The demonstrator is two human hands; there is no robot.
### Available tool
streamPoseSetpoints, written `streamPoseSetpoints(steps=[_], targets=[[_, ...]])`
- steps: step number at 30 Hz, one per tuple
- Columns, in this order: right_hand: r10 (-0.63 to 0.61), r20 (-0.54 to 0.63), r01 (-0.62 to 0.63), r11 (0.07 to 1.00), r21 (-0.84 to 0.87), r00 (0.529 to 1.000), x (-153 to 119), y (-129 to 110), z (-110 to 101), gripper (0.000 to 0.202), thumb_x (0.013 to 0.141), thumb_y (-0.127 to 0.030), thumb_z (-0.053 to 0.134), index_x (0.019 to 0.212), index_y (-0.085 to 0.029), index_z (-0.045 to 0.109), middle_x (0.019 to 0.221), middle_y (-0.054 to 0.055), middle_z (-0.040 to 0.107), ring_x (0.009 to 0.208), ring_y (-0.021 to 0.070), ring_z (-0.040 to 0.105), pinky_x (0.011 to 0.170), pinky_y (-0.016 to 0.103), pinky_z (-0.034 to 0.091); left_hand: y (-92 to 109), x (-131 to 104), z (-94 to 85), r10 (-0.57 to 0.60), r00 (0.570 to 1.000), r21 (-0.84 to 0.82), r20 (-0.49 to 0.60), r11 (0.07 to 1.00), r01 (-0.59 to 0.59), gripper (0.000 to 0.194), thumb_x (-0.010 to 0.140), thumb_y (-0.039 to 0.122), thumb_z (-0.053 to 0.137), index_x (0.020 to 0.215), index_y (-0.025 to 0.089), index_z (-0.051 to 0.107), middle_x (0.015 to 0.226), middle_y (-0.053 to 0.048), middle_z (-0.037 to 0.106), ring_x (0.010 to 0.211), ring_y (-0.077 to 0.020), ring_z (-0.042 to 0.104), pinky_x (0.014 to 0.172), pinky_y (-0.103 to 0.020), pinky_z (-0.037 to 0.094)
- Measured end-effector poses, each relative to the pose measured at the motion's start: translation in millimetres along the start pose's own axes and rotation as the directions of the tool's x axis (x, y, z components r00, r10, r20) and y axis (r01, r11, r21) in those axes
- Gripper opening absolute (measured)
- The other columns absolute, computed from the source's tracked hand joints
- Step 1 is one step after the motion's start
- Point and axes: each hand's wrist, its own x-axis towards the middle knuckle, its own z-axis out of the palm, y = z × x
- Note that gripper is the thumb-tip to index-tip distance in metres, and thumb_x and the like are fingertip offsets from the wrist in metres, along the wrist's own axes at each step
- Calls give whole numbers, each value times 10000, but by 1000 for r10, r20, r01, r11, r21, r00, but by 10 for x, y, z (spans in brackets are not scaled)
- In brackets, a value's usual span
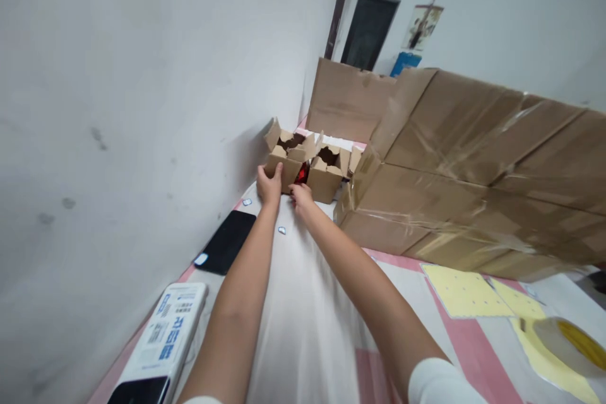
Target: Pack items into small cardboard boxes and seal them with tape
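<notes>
Two small cardboard boxes with raised, torn-edged flaps stand side by side at the far end of the table. My left hand [269, 186] grips the left box [288, 170] at its near left corner, thumb on the front face. My right hand [302, 196] is at that box's lower right corner, fingers curled; what they hold is hidden. Just above it, a shiny red thing [302, 173] shows in the gap between the boxes. The right box [324, 185] stands close beside my right hand, its top open and dark inside.
A taped stack of large cartons [440, 183] walls off the right; another carton [348, 101] stands behind. Along the left wall [142, 107] lie a black flat pad [227, 243] and a white printed package [170, 322] with a phone [139, 390]. Yellow sheets [466, 290] and a tape roll [568, 347] lie right.
</notes>
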Motion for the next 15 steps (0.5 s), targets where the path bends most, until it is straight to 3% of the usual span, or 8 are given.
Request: streamPoseSetpoints(steps=[3, 5, 10, 13, 15], targets=[[37, 46, -40, 997, 67, 998, -207, -182, 4, 99, 763, -154, 596, 774, -206, 513, 485, -83, 456, 413, 106, 443, 399, 195, 309, 355, 7, -158, 72, 995, -12, -68, 997, -73, 365, 875, 556, 651, 1021, 224, 608, 1142, -93, 706, 1131, -293, 608, 1040, -438, 412], [-5, 93, -7, 992, 127, 996, -409, -341, -6, 114, 769, -155, 588, 732, -209, 494, 475, -92, 441, 407, 84, 410, 404, 186, 302, 625, 50, -383, 144, 985, -11, -96, 989, -145, 339, 874, 556, 657, 975, 234, 624, 1121, -68, 710, 1132, -278, 596, 1070, -437, 378], [-184, 253, 104, 949, 297, 950, -1223, -687, -128, 109, 701, -178, 674, 765, -193, 586, 585, -76, 556, 475, 71, 436, 486, 192, 384, 1184, 16, -1305, 251, 930, -97, -268, 954, -285, 435, 844, 631, 660, 861, 201, 601, 862, -31, 649, 947, -232, 597, 1002, -433, 417], [-363, 327, 227, 894, 386, 872, -1859, -747, -319, 107, 711, -223, 666, 811, -206, 631, 587, -66, 562, 535, 105, 506, 549, 218, 435, 1405, -259, -1856, 215, 911, -155, -351, 946, -283, 491, 888, 692, 545, 774, 215, 514, 750, 13, 552, 849, -185, 578, 889, -383, 476], [-454, 302, 328, 863, 385, 839, -2303, -710, -532, 75, 746, -253, 616, 805, -217, 644, 605, -47, 587, 576, 131, 549, 576, 241, 458, 1505, -588, -2106, 145, 921, -204, -361, 952, -230, 502, 927, 695, 457, 742, 228, 463, 737, 25, 529, 845, -168, 584, 834, -346, 497]])
